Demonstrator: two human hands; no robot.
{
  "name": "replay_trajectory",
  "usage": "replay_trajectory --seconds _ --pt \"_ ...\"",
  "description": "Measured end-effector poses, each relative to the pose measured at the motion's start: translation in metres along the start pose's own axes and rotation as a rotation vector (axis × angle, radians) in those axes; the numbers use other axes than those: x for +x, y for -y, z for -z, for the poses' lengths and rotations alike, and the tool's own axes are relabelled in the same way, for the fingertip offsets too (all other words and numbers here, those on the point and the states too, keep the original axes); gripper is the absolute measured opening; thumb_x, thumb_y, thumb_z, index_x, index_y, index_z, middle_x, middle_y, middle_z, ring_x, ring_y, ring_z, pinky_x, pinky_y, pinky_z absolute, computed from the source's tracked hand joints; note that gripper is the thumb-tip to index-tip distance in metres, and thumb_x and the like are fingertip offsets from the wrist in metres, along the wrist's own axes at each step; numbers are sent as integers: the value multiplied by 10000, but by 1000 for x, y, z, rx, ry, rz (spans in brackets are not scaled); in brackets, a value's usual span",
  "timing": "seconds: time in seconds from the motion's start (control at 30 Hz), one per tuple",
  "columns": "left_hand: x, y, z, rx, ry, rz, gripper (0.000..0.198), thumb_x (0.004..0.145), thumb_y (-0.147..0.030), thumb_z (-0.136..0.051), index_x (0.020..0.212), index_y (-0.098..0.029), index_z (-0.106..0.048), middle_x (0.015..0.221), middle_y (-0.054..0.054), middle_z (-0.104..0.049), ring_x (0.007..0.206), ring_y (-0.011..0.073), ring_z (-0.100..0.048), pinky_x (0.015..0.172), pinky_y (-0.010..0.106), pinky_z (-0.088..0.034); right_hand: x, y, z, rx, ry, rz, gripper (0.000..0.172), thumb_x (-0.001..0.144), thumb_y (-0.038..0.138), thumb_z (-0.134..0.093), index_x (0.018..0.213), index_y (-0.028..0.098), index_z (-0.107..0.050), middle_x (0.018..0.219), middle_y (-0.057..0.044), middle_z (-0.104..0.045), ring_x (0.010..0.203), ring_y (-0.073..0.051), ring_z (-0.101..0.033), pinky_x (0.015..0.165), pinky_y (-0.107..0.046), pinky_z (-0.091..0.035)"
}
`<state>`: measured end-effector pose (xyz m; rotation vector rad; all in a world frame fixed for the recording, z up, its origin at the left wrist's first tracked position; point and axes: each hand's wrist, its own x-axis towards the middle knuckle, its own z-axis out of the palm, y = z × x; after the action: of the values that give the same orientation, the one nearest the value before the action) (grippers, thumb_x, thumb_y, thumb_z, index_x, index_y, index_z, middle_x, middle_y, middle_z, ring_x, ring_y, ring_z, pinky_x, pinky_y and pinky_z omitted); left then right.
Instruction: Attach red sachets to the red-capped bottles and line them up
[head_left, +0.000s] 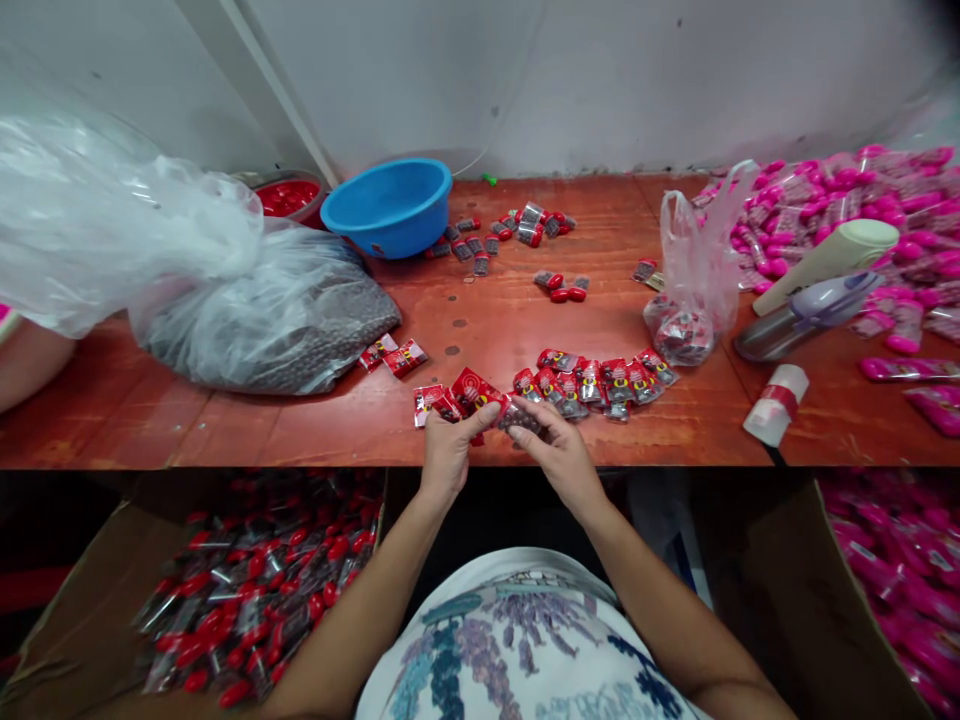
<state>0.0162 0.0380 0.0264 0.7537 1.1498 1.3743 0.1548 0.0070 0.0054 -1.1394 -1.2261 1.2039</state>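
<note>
Near the table's front edge, my left hand and my right hand hold a small red packet between them. My left thumb presses on its red top part, and my right fingers pinch the clear end with dark beads. Other small red packets lie beside my left fingertips. To the right of my hands is a row of several red packets with dark contents. Two red packets rest farther left, next to a big clear bag of dark beads.
A blue basin stands at the back, with red-capped containers beside it. On the right are a tied bag, a bottle, a white roll and a pink pile. Boxes of red-capped and pink items sit below.
</note>
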Motion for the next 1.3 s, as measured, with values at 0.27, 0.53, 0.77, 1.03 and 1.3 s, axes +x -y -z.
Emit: replay_trajectory --seconds 0.27,0.53,0.77,1.03,1.3 --pt "1 -3 0 40 -18 31 249 553 -231 -837 689 -140 -650 633 -22 -644 538 104 -571 566 222 -466 -7 -2 -5 -206 -81 202 380 885 255 -562 1261 301 -587 1010 -44 -560 956 -171 -566 868 -311 -481" --pt "-6 2 -4 73 96 25 234 585 -185 -821 761 -144 -671 719 3 -689 640 127 -621 652 239 -495 -2 -12 -13 116 -178 -12 313 793 307 -673 1093 231 -627 995 -39 -660 910 -180 -628 837 -331 -524" --pt "1 0 -1 -5 55 109 232 565 -209 -833 699 -140 -658 644 -9 -650 554 106 -585 537 210 -463 -3 -7 -10 283 -156 -115 346 747 343 -708 1064 227 -630 967 -30 -666 853 -175 -648 767 -327 -567" --pt "-6 4 -8 -86 132 233 298 548 -155 -832 804 -128 -680 751 33 -709 649 157 -656 650 272 -534 -1 -8 -5 390 -89 -236 505 728 398 -716 1205 262 -620 999 -16 -670 795 -162 -654 747 -335 -592" --pt "-4 14 -13 -105 159 280 316 560 -160 -835 842 -119 -696 817 63 -734 715 179 -688 715 286 -547 -4 -18 8 272 -86 -233 456 746 396 -699 1170 244 -623 814 -4 -660 627 -135 -589 533 -248 -530"
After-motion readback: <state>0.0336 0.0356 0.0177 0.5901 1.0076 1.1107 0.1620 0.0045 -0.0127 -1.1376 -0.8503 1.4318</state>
